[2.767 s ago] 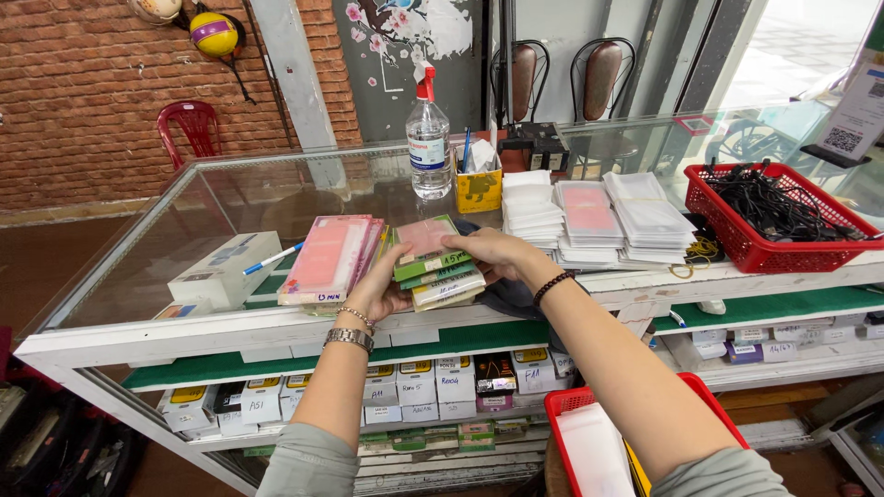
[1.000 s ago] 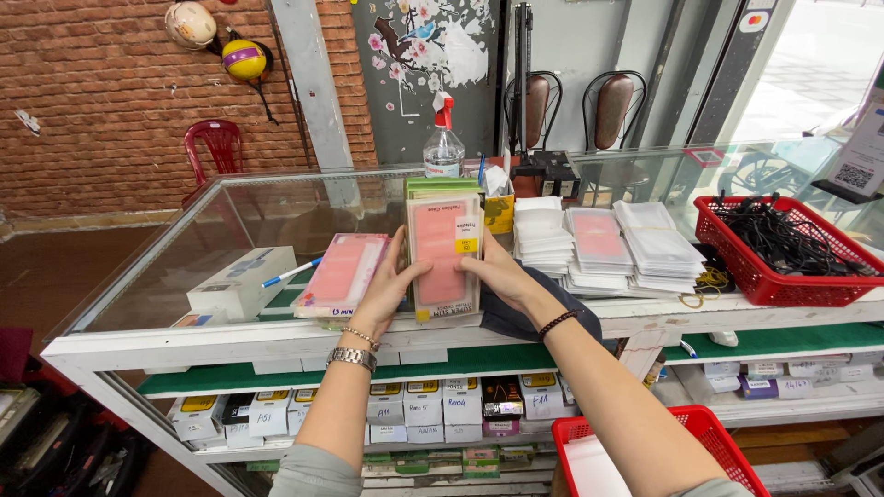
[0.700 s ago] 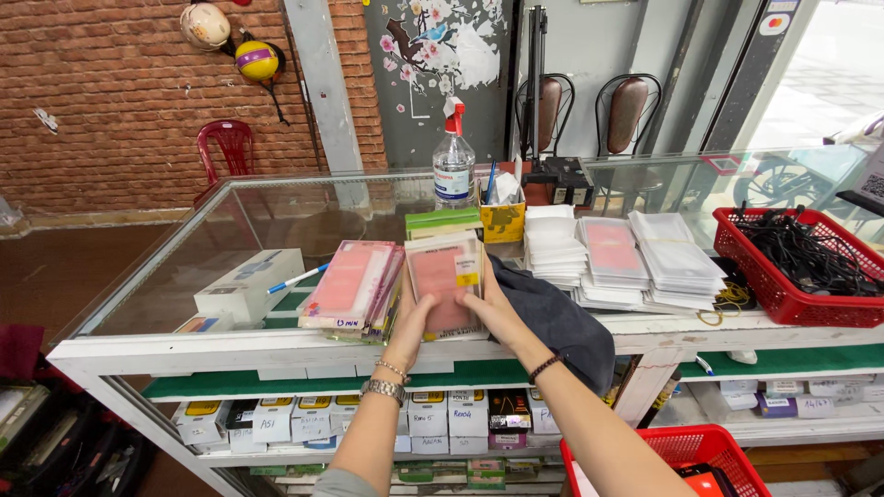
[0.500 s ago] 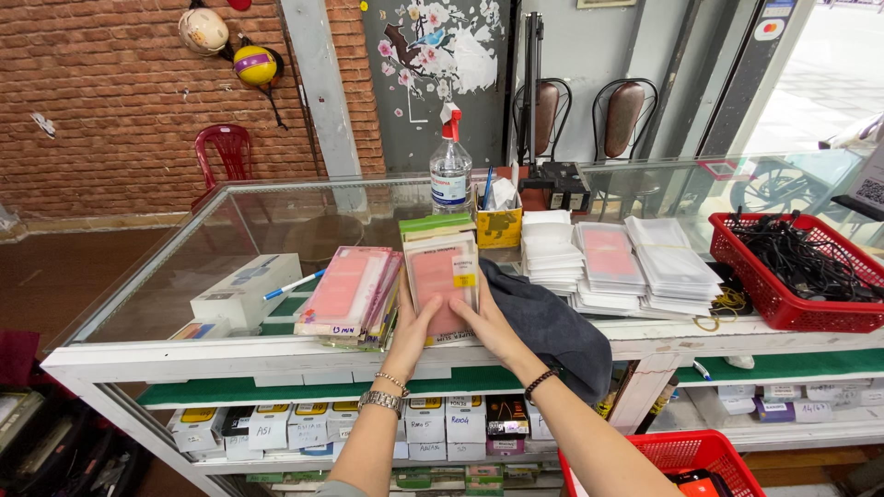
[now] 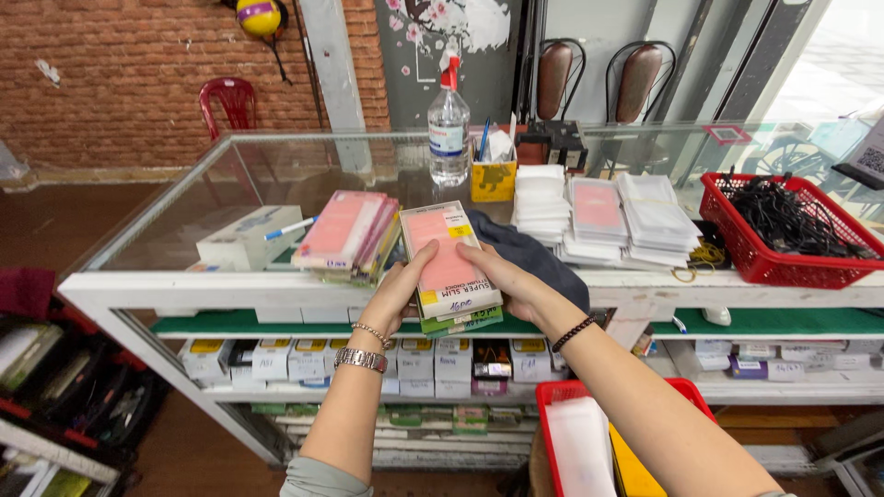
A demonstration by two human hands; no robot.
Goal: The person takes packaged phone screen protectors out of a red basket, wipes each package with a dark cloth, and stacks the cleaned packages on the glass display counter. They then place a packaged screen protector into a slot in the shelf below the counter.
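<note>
We are holding a small stack of flat pink and green packaged phone cases (image 5: 451,276) with both hands, at the front edge of the white-framed glass display counter (image 5: 184,285). Our left hand (image 5: 398,293) is gripping the left side of the stack, with the thumb lying on the pink top pack and the fingers curled under it. Our right hand (image 5: 511,281) is pressing against the right side, the fingers stretched along the edge and the palm turned inward, so the stack is squeezed between the two hands. The stack is sitting slightly tilted, its lower end reaching over the counter edge.

Just to the left of it, a second leaning pile of pink flat packs (image 5: 348,235) is resting on the glass, and further left a white cardboard box with a blue pen on top (image 5: 249,237) is lying. A dark grey cloth (image 5: 534,258) is lying beside our right hand. Behind it, white stacks of thin packets (image 5: 603,216) are standing in a row, near a red plastic basket full of black cables (image 5: 783,230). At the back, a clear spray bottle with a red nozzle (image 5: 448,129) and a small yellow pen holder (image 5: 494,177) are standing side by side.
</note>
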